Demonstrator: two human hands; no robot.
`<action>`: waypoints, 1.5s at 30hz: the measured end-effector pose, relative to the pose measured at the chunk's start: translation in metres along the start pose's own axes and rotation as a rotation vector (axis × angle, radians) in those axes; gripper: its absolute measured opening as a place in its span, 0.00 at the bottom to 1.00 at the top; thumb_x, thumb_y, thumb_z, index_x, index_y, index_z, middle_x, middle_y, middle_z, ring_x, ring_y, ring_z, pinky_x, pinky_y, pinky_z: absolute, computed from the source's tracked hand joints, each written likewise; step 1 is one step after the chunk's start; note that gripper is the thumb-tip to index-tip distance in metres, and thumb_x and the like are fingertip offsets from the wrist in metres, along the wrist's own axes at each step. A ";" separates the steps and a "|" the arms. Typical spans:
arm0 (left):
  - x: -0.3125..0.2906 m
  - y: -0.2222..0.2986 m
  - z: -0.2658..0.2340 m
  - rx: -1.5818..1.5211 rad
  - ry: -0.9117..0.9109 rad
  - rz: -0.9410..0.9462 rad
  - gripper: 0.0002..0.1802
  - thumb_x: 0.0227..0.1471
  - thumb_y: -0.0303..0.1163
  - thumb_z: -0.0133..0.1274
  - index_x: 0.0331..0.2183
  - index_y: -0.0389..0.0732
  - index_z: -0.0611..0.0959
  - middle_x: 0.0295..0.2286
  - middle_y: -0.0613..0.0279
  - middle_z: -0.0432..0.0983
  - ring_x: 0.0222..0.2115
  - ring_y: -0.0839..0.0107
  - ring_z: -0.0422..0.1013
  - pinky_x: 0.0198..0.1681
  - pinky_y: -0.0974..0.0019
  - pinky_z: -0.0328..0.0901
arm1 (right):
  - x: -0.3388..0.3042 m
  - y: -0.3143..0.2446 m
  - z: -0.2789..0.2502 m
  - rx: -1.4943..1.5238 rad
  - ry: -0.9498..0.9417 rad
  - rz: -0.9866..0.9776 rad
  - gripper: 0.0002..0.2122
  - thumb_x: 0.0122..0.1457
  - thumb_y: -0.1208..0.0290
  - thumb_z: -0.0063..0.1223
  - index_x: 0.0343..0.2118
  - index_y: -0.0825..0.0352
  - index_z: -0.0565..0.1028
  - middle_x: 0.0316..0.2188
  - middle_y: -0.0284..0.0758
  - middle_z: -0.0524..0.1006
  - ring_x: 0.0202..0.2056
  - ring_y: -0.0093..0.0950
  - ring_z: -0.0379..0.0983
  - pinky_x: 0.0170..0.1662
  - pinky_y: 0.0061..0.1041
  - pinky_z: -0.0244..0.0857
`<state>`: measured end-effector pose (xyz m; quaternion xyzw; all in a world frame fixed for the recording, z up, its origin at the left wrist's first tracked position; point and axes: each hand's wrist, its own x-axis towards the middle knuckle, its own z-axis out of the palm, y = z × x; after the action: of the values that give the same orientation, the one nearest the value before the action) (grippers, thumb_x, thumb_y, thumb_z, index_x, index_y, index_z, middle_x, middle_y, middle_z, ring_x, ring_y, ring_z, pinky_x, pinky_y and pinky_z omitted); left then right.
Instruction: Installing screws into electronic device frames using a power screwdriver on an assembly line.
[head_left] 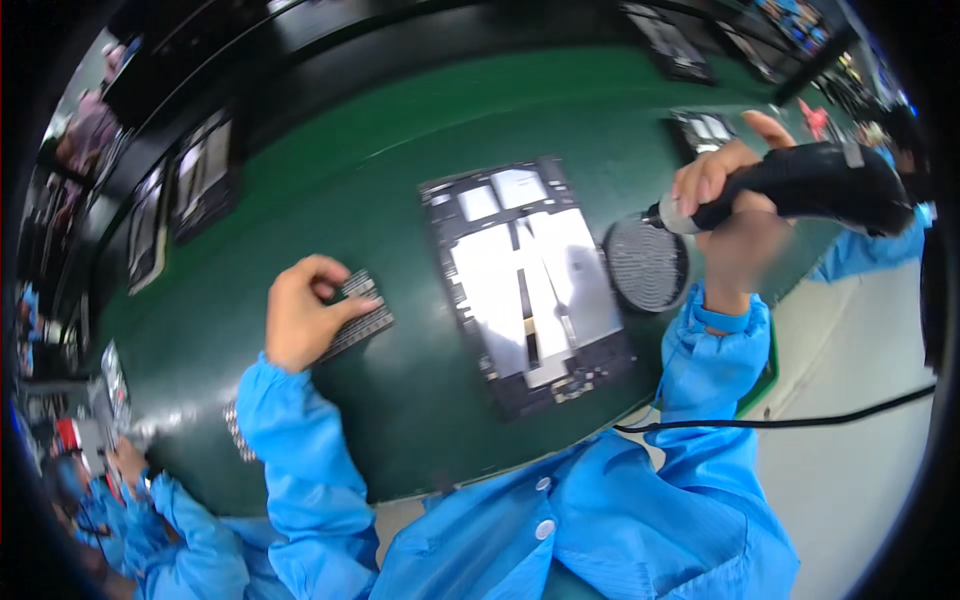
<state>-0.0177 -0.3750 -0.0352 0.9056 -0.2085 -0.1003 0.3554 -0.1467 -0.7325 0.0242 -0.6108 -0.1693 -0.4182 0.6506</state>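
An opened tablet (600, 270) lies in the middle of the green table, its pale battery panels and dark board edges bared. Left of it, my left hand (305, 315) is closed on a small dark plate (362, 328) with rows of tiny pale pieces. Its thumb lies across the plate and its other fingers curl by the upper edge. My right hand (745, 235), partly blurred, wraps around a black electric screwdriver (825, 183) with a pale nose. The bit points left, above the rim of a round dark dish (648, 265) with a ridged grey surface, right beside the tablet.
A black cable (780, 424) runs across at lower right. More opened devices lie at far left (205, 175), far right (703, 130) and on the back shelf (668, 42). Another gridded plate (240, 432) shows beside my left sleeve. A co-worker's hand (128, 462) is at lower left.
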 end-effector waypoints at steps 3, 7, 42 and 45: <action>0.004 0.002 -0.002 -0.397 -0.099 -0.133 0.15 0.33 0.18 0.66 0.27 0.33 0.78 0.21 0.68 0.72 0.23 0.82 0.66 0.27 0.78 0.64 | -0.008 -0.003 -0.018 -0.032 0.238 0.112 0.16 0.47 0.82 0.59 0.38 0.70 0.67 0.17 0.35 0.72 0.15 0.27 0.70 0.20 0.26 0.66; 0.009 0.019 0.003 -0.550 -0.091 -0.221 0.15 0.34 0.18 0.65 0.29 0.31 0.79 0.21 0.67 0.73 0.24 0.81 0.69 0.29 0.77 0.66 | -0.017 0.012 -0.030 -0.077 0.283 0.198 0.12 0.45 0.85 0.60 0.32 0.68 0.70 0.17 0.32 0.72 0.15 0.23 0.70 0.17 0.19 0.63; -0.062 0.060 0.083 -0.185 0.127 0.352 0.06 0.39 0.18 0.60 0.26 0.35 0.82 0.25 0.55 0.78 0.23 0.67 0.75 0.25 0.70 0.68 | -0.003 0.008 0.006 -0.087 0.267 0.186 0.13 0.47 0.85 0.59 0.35 0.72 0.69 0.16 0.33 0.72 0.15 0.21 0.70 0.19 0.19 0.63; -0.060 0.048 0.081 -0.220 0.140 0.337 0.06 0.41 0.20 0.60 0.28 0.35 0.82 0.25 0.55 0.77 0.23 0.65 0.74 0.25 0.69 0.67 | -0.002 0.008 0.042 0.053 0.168 0.150 0.14 0.48 0.86 0.56 0.38 0.70 0.67 0.16 0.34 0.72 0.15 0.23 0.70 0.21 0.21 0.65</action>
<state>-0.1126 -0.4288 -0.0593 0.8184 -0.3196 0.0017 0.4776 -0.1295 -0.6936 0.0258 -0.5671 -0.0794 -0.4134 0.7079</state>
